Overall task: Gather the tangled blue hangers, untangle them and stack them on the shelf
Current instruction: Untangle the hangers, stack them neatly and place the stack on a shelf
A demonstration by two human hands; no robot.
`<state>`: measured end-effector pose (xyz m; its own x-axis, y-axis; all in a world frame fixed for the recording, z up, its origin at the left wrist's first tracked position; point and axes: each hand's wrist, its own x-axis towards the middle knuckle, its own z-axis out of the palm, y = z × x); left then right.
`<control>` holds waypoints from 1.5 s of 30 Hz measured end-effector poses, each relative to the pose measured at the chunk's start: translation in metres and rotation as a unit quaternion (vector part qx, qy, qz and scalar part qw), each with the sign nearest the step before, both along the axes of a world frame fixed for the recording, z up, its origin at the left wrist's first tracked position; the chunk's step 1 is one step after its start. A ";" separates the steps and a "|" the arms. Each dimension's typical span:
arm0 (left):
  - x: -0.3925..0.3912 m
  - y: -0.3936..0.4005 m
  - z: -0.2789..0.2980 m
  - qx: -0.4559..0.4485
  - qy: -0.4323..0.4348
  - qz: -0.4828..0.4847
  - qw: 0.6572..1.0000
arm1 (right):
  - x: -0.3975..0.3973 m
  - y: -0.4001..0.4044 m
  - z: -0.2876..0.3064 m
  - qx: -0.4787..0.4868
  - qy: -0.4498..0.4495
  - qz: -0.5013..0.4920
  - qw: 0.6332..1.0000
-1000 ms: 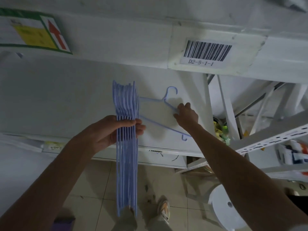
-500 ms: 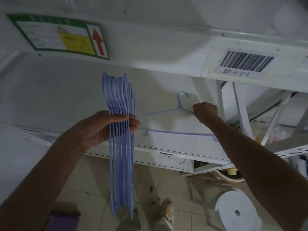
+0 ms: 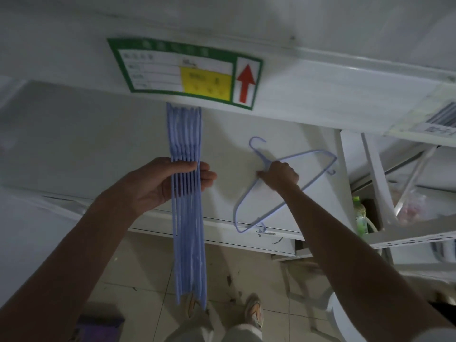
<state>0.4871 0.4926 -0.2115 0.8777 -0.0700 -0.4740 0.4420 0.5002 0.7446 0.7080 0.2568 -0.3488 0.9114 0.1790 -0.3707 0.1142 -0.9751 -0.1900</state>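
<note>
Left hand [image 3: 170, 183] clenched round a bundle [image 3: 188, 206] of blue hangers, edge-on and upright; grip sits above the bundle's middle, tops reaching up to the label [image 3: 182, 72] on the upper shelf beam, long ends hanging below the hand toward the floor. Right of it, well apart, right hand [image 3: 280, 175] grasps a single hanger [image 3: 306, 183] at its neck, hook up-left of the grip, body tilted, over the white shelf [image 3: 86, 144] surface. Bottle [image 3: 360, 218] far right.
</note>
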 end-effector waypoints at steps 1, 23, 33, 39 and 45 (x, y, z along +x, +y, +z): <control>0.001 0.003 -0.002 -0.009 0.003 0.000 1.000 | -0.002 0.009 0.001 0.016 0.011 -0.019 1.000; 0.030 -0.023 -0.015 -0.021 0.003 -0.059 0.998 | -0.140 0.003 0.098 0.435 0.122 -0.011 0.892; 0.026 -0.079 -0.015 0.103 0.020 -0.015 0.994 | -0.159 -0.029 0.091 0.447 0.097 0.003 0.889; 0.030 -0.113 -0.020 0.040 0.032 0.003 0.999 | -0.153 -0.053 0.093 0.498 0.128 -0.002 0.858; 0.035 -0.140 -0.026 -0.027 0.019 -0.005 0.999 | -0.145 -0.074 0.104 0.492 0.191 -0.029 0.849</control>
<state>0.5222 0.3526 -0.2376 0.8583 -0.1041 -0.5024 0.4744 0.5342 0.6997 0.5634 0.1825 -0.2450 0.7762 0.5319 -0.3386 -0.1826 -0.3245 -0.9281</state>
